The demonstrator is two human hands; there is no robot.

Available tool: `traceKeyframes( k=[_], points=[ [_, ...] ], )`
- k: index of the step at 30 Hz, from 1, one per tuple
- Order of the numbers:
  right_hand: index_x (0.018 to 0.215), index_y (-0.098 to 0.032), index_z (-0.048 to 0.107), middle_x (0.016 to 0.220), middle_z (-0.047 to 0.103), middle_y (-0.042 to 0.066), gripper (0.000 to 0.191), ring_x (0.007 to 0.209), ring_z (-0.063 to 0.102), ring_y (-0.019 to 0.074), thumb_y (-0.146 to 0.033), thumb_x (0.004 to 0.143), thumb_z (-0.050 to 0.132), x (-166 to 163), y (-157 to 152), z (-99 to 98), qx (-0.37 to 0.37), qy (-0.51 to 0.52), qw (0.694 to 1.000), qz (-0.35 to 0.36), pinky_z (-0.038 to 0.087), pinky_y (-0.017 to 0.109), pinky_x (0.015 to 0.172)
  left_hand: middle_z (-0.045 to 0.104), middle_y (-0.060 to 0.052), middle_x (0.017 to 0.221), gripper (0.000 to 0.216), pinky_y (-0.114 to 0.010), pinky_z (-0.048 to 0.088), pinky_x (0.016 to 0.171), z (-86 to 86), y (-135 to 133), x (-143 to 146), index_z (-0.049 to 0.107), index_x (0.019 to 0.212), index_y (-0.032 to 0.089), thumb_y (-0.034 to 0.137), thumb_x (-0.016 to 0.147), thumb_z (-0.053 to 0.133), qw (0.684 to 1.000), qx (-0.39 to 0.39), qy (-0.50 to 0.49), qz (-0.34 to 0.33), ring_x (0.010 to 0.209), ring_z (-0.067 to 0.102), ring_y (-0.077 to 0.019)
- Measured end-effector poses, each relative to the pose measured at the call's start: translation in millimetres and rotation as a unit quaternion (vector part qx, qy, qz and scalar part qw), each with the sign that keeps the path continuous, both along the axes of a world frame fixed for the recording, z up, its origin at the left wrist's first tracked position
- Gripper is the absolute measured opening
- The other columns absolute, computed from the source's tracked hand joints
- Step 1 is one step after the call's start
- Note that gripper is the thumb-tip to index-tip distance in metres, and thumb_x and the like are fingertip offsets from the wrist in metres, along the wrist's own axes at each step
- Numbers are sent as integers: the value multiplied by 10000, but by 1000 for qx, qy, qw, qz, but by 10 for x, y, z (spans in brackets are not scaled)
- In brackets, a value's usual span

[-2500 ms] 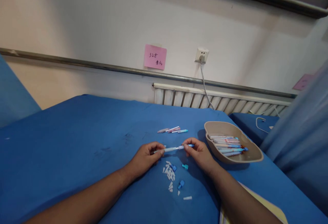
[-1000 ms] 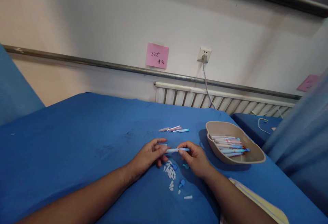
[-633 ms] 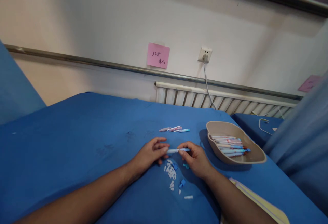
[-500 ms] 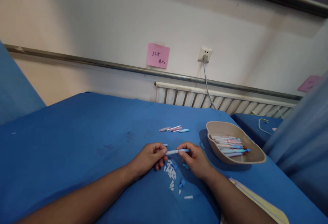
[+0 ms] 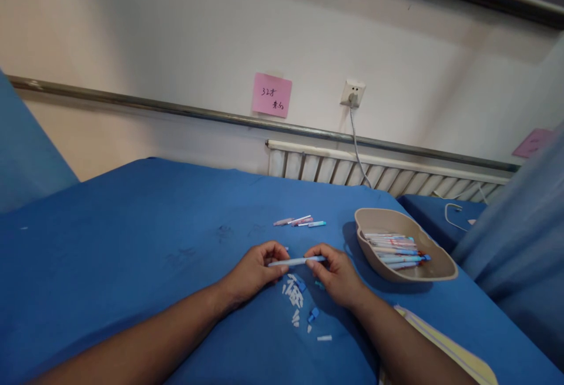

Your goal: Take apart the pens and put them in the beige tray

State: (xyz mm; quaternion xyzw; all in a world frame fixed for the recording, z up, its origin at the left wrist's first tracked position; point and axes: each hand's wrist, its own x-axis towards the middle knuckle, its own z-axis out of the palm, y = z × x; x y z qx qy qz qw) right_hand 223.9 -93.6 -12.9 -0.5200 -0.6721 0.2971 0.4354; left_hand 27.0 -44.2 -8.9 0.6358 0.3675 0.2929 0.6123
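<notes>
I hold a slim white and blue pen [image 5: 294, 261] level between both hands, just above the blue cloth. My left hand [image 5: 254, 270] pinches its left end with the fingers curled. My right hand [image 5: 335, 272] pinches its right, blue end. Right below the pen lies a small heap of white caps [image 5: 292, 297] with a few blue caps [image 5: 312, 315] among them.
A tan tray [image 5: 436, 269] at the right holds several pens. Three loose pens [image 5: 300, 221] lie farther back on the blue table [image 5: 132, 244]. A yellow-edged sheet [image 5: 445, 347] is at the near right. Behind are a radiator, a wall socket and a pink note.
My left fingers, spread for a moment, have closed on the pen's left end again. The hands sit slightly closer together than 2.5 s ago.
</notes>
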Motion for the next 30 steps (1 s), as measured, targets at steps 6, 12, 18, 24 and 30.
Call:
traceKeyframes(
  k=[6,12,18,24,30],
  points=[
    [851,-181,616,657,563,-15,144,570,488,106,-279,804,522,-4,-3,-13,-7,-1,1000,0,381,194,501,637,-51,925,419,-221,434,553,37,-6,-7,535,1073,164,404,741,626,1000,-17,-5,-5,670,577,-123],
    [1022,-189,557,856,606,18,254,611,514,100,-295,791,552,-4,-2,-30,0,42,999,15,410,205,543,572,36,616,244,-193,404,519,13,-10,-15,584,827,148,368,739,644,998,-30,20,-60,545,516,-87],
    [914,-176,533,730,587,9,220,566,515,110,-377,835,489,40,31,-35,-23,88,995,-27,410,219,523,631,-15,765,304,-214,426,545,53,64,-62,548,846,147,374,707,695,992,-98,-81,8,594,560,-102],
    [813,-210,585,680,598,-19,88,595,513,116,-237,735,613,-62,-138,39,-5,-172,983,66,367,214,561,648,-32,802,298,-222,417,572,145,64,-101,563,846,150,344,690,725,983,-138,-121,20,607,561,-104],
    [900,-217,598,796,626,6,152,701,553,133,-173,759,563,-87,-167,86,8,-240,968,75,389,221,644,642,-34,814,295,-210,409,587,154,45,-106,583,853,150,319,676,747,986,-126,-112,10,646,565,-107]
  ],
)
